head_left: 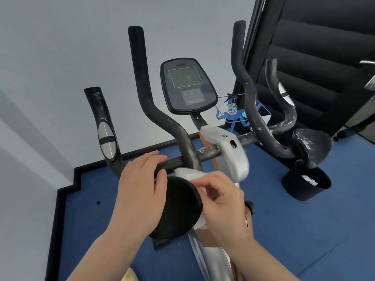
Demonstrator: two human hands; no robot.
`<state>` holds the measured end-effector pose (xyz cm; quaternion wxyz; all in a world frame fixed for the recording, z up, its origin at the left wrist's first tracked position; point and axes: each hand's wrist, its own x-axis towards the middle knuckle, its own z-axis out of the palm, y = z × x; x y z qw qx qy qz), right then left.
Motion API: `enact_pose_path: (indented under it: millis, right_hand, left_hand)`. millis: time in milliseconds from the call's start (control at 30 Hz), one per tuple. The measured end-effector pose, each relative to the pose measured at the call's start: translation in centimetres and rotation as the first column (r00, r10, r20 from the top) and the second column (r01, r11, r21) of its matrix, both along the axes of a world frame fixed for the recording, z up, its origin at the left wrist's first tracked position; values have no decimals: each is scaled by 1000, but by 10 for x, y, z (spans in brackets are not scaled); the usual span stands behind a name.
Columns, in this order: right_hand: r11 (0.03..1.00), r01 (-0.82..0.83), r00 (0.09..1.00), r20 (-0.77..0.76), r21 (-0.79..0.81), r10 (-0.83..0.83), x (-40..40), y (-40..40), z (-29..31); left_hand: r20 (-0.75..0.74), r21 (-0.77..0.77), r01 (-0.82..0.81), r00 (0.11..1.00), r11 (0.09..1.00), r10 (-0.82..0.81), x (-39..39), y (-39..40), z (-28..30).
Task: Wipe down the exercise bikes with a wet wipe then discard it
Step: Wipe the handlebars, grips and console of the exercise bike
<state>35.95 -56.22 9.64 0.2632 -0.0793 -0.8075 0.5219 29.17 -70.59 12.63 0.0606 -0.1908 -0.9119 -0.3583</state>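
Nearest, the right hand [221,201] pinches the white wet wipe [190,175] in curled fingers, beside the black round pad [178,207]. The left hand [140,191] rests on that pad's left, fingers relaxed. Beyond the pad stands the console [187,86].

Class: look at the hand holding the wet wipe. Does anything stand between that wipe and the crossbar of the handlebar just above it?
Nothing visible does. The right hand pinches the wet wipe right below the crossbar; the left hand rests beside it.
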Motion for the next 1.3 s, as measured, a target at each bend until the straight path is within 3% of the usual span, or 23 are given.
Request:
enact_pose_path:
  millis: [167,400,633,900,1000,1167,1300]
  right_hand:
    - [989,141,990,-22,-39,-142,-42,13,16]
    - [998,54,998,41,-37,-53,12,-5,-7]
    - [994,96,995,29,49,-97,-63,12,22]
    - [999,44,998,-34,-19,-45,9,-3,-15]
    - [996,15,999,-31,87,-13,-12,6,-4]
    - [991,43,998,36,130,-48,-62,15,22]
    - [989,51,997,52,139,-58,-44,13,17]
  left_hand:
    - [-10,-15,6,1000,1000,-6,2,-2,0]
    - [-15,47,7,1000,999,-6,2,-2,-1]
    - [-11,1,45,999,999,-45,2,-3,0]
    - [-20,-4,68,997,998,-68,2,-5,-3]
    - [-24,12,76,997,997,-75,2,-4,-3]
    - [-34,22,73,997,997,-72,0,-2,-2]
    - [-18,29,86,996,996,-86,1,-6,1]
